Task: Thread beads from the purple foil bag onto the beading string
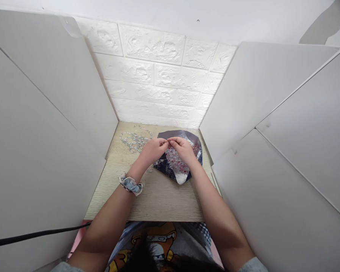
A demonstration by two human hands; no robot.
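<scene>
My left hand (153, 150) and my right hand (183, 148) meet fingertip to fingertip above a dark blue bag (170, 168) that lies open on the wooden table (158, 200). Both hands are closed in a pinch on something too small to make out. The bag holds a heap of small pink and clear beads (174, 158). A strand of pale beads (134, 139) lies looped on the table just left of my left hand. A blue scrunchie (130, 184) sits on my left wrist.
White panels wall in the table on the left (45, 124) and on the right (272, 132). A white brick-pattern wall (158, 83) closes the back. A black cable (36, 235) runs in from the lower left below the table edge.
</scene>
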